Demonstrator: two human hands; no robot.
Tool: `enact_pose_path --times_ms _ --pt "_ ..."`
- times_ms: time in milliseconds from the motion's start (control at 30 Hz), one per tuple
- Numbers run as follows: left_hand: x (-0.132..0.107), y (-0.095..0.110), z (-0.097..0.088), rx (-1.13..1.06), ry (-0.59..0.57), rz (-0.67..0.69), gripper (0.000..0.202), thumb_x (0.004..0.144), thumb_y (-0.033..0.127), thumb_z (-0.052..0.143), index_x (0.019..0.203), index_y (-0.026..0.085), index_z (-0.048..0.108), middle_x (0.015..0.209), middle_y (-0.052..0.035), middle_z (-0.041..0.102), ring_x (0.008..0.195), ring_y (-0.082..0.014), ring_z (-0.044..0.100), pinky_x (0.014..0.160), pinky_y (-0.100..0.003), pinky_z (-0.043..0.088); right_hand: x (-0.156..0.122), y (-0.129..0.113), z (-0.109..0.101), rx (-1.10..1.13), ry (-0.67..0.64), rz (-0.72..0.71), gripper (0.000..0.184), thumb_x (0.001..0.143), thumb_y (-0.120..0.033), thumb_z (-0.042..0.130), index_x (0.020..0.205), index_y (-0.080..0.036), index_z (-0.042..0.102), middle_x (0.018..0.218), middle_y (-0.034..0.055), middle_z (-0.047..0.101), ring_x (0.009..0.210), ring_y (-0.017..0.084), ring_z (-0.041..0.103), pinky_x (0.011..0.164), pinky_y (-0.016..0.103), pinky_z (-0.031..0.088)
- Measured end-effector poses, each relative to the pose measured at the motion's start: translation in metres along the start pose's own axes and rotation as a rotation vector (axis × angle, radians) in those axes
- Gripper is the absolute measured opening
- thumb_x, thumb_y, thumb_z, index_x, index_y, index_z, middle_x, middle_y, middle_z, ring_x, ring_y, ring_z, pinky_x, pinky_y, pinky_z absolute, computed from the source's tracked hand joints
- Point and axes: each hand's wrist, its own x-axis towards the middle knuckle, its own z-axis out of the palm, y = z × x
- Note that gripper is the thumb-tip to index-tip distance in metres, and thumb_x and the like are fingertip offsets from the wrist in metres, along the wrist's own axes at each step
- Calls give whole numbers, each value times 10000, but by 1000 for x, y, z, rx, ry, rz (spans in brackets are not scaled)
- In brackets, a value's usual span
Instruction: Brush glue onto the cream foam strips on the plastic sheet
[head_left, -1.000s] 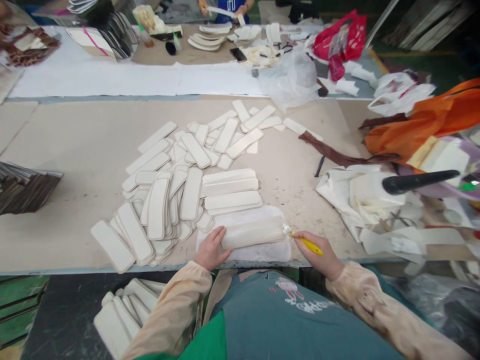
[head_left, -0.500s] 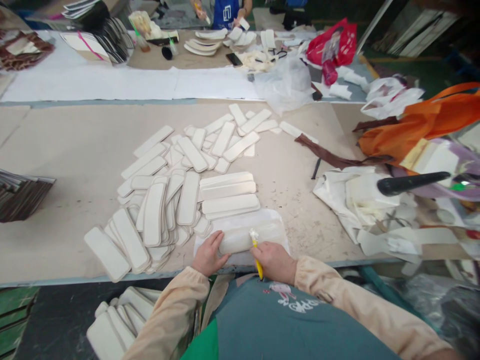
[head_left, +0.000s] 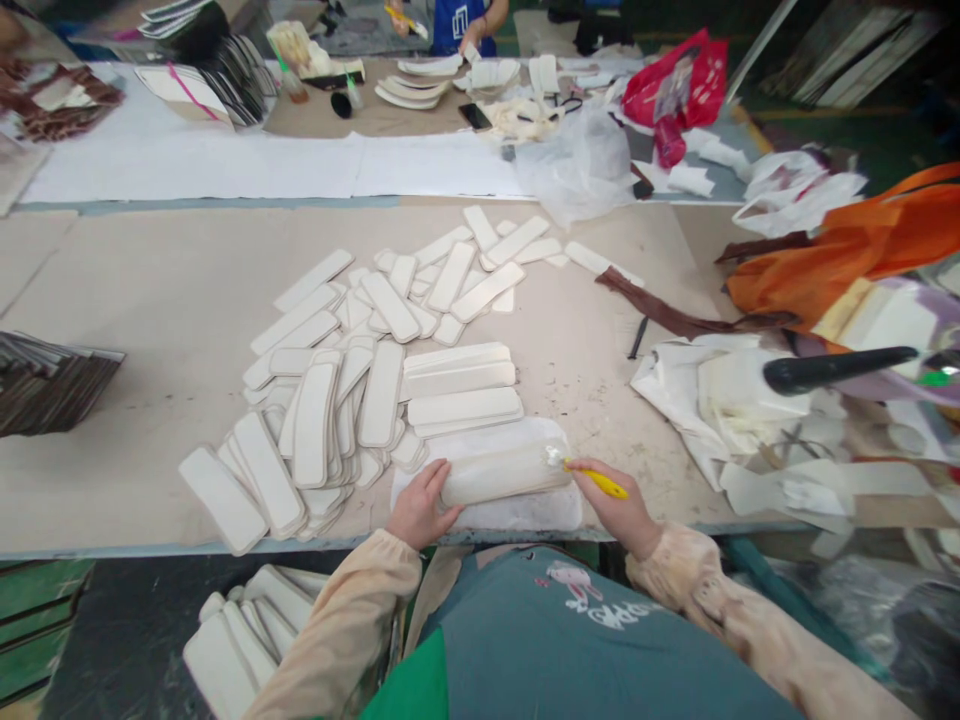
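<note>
A long pale panel with rounded corners [head_left: 499, 474] lies on a white sheet [head_left: 517, 515] near the table's front edge. My left hand [head_left: 421, 505] holds its left end, the fingers at the upper corner and the thumb at the lower edge. In my right hand [head_left: 619, 505] is a yellow-handled brush [head_left: 600, 482], gripped by the handle. Its white-coated bristles touch the panel's right end. Just behind lie more white strips [head_left: 465, 408] in a short row. A heap of similar strips [head_left: 311, 420] spreads to the left.
At right are crumpled white material [head_left: 682, 395], a black-handled tool [head_left: 840, 370], scissors and an orange bag [head_left: 885, 240]. A brown strip [head_left: 660, 310] crosses the table. Dark stacked pieces [head_left: 56, 385] stand at far left. Across the table another person [head_left: 454, 25] holds a yellow-handled brush.
My right hand has swept the brush rightward along the panel to its right end, and the handle now points right. My left hand stays at the left end.
</note>
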Motion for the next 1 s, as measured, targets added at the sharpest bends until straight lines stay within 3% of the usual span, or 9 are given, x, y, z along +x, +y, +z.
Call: enact_pose_path --times_ms 133,233,333,500,633,767,867,1000 --pt "-1 -1 0 3 -2 2 661 743 354 609 1323 165 355 1314 -146 448 1203 -257 460 995 -393 438 -3 -6 -12 -239 35 -171 199 821 -275 541 953 -184 659 965 80 696 882 205 655 828 328 512" --pt "-1 -2 1 3 1 2 679 736 372 616 1328 165 355 1316 -152 443 1211 -261 453 1000 -398 433 -4 -26 6 -402 -111 -271 215 834 -245 509 976 -181 658 944 93 702 851 213 664 802 329 511" --pt "-1 -2 1 -2 -15 -7 695 725 394 627 1328 167 366 1312 -153 448 1210 -266 455 997 -399 435 -4 -46 33 -291 -331 -316 227 853 -239 477 992 -195 651 919 71 705 836 188 662 786 296 506" --pt "-1 -1 0 0 -35 -19 699 728 408 623 1327 148 375 1307 -164 455 1202 -267 462 989 -389 441 0 -60 75 112 -548 -166 224 852 -288 493 981 -202 655 879 19 695 777 139 644 725 236 504" --pt "-1 -2 0 -3 -37 -29 698 726 405 623 1331 161 374 1315 -154 452 1205 -263 459 993 -390 439 2 -51 88 199 -559 4 240 837 -320 504 954 -189 668 767 5 681 606 116 608 602 224 502" --pt "-1 -2 0 -10 -49 -40 715 718 418 627 1337 171 368 1320 -145 448 1215 -262 450 1004 -396 429 0 -31 60 152 -438 76 254 818 -361 522 908 -184 680 800 25 686 605 126 603 585 234 509" --pt "-2 -1 0 -6 -55 -52 711 717 427 625 1329 164 375 1323 -150 449 1213 -260 451 1003 -397 427 -2 -16 19 91 -301 152 304 803 -403 531 918 -165 680 765 40 682 574 132 589 561 242 511" --pt "-2 2 -5 21 -88 -54 749 707 465 630 1338 167 358 1330 -154 451 1212 -262 455 991 -406 429 -8 -6 -31 -5 -127 179 314 763 -424 571 940 -185 673 881 40 681 594 130 591 557 228 515"
